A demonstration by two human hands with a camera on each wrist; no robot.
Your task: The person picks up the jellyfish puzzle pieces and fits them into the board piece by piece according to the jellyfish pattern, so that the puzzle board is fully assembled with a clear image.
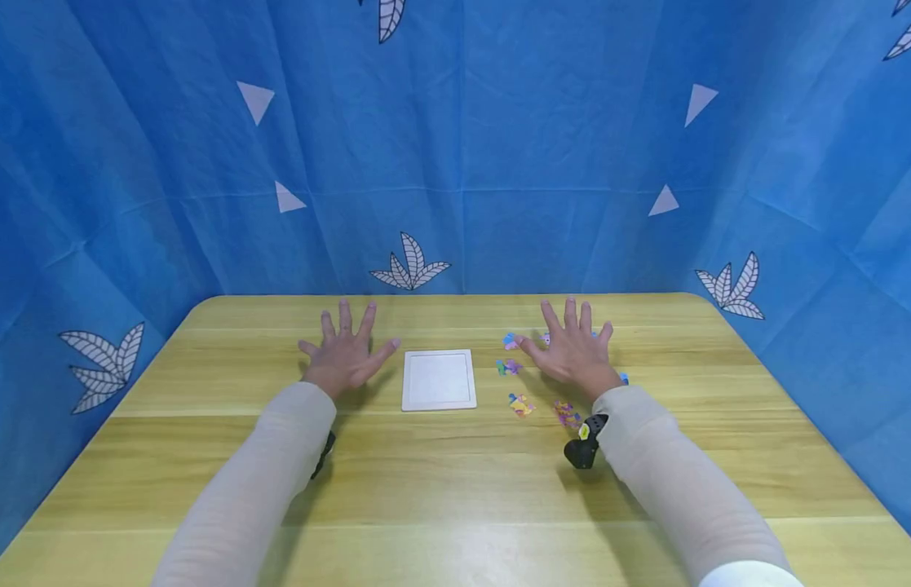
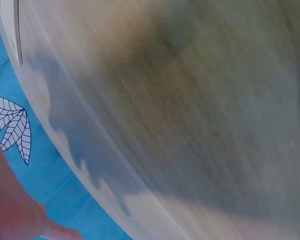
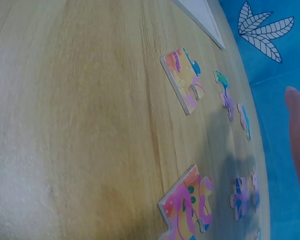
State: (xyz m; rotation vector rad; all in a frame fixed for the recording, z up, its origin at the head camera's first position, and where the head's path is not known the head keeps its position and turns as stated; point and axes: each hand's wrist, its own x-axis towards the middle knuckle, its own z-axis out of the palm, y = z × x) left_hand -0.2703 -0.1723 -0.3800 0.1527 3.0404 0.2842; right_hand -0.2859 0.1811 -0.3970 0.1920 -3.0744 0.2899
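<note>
Both hands hover over the wooden table with fingers spread, holding nothing. My left hand (image 1: 345,355) is left of a square white puzzle tray (image 1: 439,380) with a raised rim; in the left wrist view only part of the hand (image 2: 15,210) shows at the lower left. Over several loose jigsaw pieces is my right hand (image 1: 572,350), hiding some of them. A yellow puzzle piece (image 1: 521,404), a green and purple piece (image 1: 509,368) and an orange and purple piece (image 1: 567,413) lie right of the tray. The right wrist view shows the yellow piece (image 3: 184,80) close up.
A blue cloth (image 1: 462,147) printed with leaves and triangles hangs behind and beside the table (image 1: 455,505). A black wrist camera (image 1: 585,444) sticks out from the right sleeve. Shadows of the arms fall on the tabletop.
</note>
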